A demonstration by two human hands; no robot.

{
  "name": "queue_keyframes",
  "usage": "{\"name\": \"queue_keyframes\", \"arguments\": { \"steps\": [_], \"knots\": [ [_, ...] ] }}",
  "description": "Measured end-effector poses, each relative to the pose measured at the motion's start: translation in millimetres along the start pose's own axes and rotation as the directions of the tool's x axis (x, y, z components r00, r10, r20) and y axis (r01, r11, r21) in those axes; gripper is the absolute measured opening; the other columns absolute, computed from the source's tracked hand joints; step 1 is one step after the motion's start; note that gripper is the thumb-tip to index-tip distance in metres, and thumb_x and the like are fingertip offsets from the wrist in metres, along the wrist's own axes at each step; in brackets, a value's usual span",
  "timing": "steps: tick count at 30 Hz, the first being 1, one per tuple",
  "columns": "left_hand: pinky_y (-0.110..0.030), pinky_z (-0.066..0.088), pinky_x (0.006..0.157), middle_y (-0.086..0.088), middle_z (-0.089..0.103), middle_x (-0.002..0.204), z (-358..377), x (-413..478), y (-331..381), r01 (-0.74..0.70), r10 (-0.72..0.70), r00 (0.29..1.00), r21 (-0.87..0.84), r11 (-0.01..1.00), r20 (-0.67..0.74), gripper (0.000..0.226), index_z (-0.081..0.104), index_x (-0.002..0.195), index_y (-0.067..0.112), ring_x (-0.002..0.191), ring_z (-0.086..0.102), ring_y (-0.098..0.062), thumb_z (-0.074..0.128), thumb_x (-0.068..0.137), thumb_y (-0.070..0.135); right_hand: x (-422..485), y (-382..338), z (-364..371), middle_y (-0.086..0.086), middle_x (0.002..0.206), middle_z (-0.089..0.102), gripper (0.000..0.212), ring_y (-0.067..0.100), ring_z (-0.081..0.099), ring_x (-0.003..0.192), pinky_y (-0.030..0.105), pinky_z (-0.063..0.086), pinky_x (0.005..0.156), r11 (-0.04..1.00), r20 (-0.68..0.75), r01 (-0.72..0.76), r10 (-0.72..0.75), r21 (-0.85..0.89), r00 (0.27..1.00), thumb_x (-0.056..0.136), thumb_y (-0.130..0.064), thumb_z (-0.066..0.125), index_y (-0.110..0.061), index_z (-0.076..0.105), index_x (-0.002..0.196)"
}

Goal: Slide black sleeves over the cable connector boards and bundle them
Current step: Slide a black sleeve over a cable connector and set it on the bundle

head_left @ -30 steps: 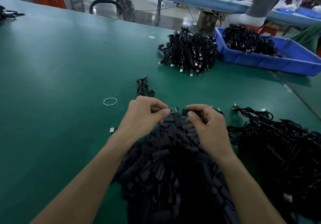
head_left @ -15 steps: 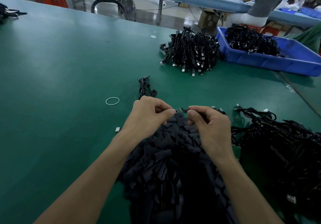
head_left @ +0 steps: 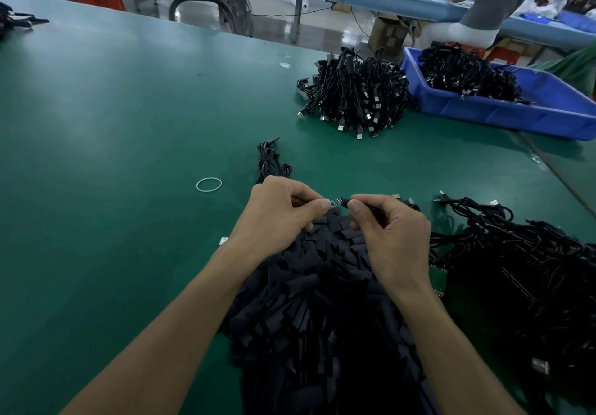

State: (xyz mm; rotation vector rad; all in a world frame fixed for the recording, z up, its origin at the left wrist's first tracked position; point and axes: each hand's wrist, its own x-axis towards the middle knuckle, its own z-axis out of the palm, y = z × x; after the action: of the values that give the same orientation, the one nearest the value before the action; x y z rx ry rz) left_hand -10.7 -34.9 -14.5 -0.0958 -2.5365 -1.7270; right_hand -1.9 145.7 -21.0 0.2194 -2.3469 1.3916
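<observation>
My left hand [head_left: 283, 211] pinches a small connector board [head_left: 336, 202] between thumb and forefinger. My right hand [head_left: 392, 231] pinches a black sleeve [head_left: 345, 203] whose mouth meets the board's right end; only a short part of the board shows between the fingertips. Both hands hover over a big heap of loose black sleeves [head_left: 322, 302] in front of me. The cable from the board runs behind my left hand to a small coiled bunch [head_left: 269, 161] on the green table [head_left: 129, 156].
A white rubber band [head_left: 209, 185] lies left of my hands. A tangle of cables with boards [head_left: 522, 269] sits to the right. Further back stand a pile of bundled USB cables [head_left: 354, 95] and a blue bin [head_left: 503, 111] of cables. A person sits at the far bench.
The sleeve in my right hand has moved left onto the board, so less of the board shows. Both hands have closed toward each other.
</observation>
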Motion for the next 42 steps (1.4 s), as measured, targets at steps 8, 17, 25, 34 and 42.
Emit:
{"name": "queue_keyframes", "arguments": {
  "steps": [8, 17, 25, 34, 42],
  "knots": [
    [-0.013, 0.047, 0.055, 0.006, 0.074, 0.067, -1.0, 1.3, 0.0, -0.007, 0.01, 0.999, -0.077, 0.997, 0.041, 0.013, 0.075, 0.079, 0.026, 0.056, 0.064, -0.003, 0.073, 0.092, 0.024, 1.9, 0.5, -1.6, -0.014, 0.073, 0.071, 0.022, -0.001, 0.069, 0.068, 0.011, 0.053, 0.067, 0.999, 0.039, -0.041, 0.04, 0.024, 0.998, 0.087, -0.026, 0.075, -0.022, 0.074, 0.109],
    [-0.011, 0.044, 0.053, 0.009, 0.07, 0.062, -4.2, 1.3, 1.1, -0.004, 0.02, 0.995, -0.171, 0.985, 0.096, 0.014, 0.075, 0.079, 0.022, 0.054, 0.059, 0.0, 0.073, 0.092, 0.015, 16.5, -2.3, -19.3, -0.012, 0.078, 0.076, 0.019, 0.004, 0.068, 0.062, 0.012, 0.051, 0.062, 0.98, 0.278, -0.12, 0.072, 0.161, 0.958, 0.084, -0.015, 0.077, -0.029, 0.073, 0.097],
    [-0.018, 0.05, 0.057, 0.005, 0.07, 0.064, -3.3, 1.5, -2.8, 0.023, 0.012, 0.983, -0.188, 0.982, 0.184, 0.008, 0.076, 0.084, 0.02, 0.059, 0.063, -0.005, 0.075, 0.09, 0.016, 19.4, -4.1, -26.4, -0.001, 0.078, 0.076, 0.019, 0.007, 0.067, 0.063, 0.015, 0.052, 0.064, 0.969, 0.428, -0.16, 0.065, 0.19, 0.901, 0.076, -0.028, 0.075, -0.025, 0.075, 0.095],
    [-0.031, 0.058, 0.074, 0.006, 0.077, 0.074, -2.9, 1.4, -5.8, -0.001, 0.009, 0.996, -0.087, 0.996, 0.084, 0.009, 0.072, 0.087, 0.026, 0.067, 0.071, -0.01, 0.077, 0.088, 0.033, 11.3, -0.7, -16.5, -0.005, 0.074, 0.075, 0.018, 0.009, 0.068, 0.063, 0.016, 0.052, 0.061, 0.978, 0.302, -0.096, 0.037, 0.184, 0.953, 0.087, -0.009, 0.074, -0.025, 0.075, 0.094],
    [-0.047, 0.058, 0.075, 0.001, 0.075, 0.072, -0.5, 0.0, -0.2, -0.041, 0.033, 0.993, 0.066, 0.997, 0.114, 0.025, 0.076, 0.077, 0.021, 0.075, 0.069, -0.03, 0.067, 0.095, 0.036, 9.5, -0.6, -15.7, -0.002, 0.076, 0.075, 0.017, 0.013, 0.07, 0.062, 0.016, 0.053, 0.059, 0.978, 0.218, -0.074, 0.03, 0.197, 0.976, 0.089, -0.008, 0.073, -0.025, 0.074, 0.092]
  ]
}}
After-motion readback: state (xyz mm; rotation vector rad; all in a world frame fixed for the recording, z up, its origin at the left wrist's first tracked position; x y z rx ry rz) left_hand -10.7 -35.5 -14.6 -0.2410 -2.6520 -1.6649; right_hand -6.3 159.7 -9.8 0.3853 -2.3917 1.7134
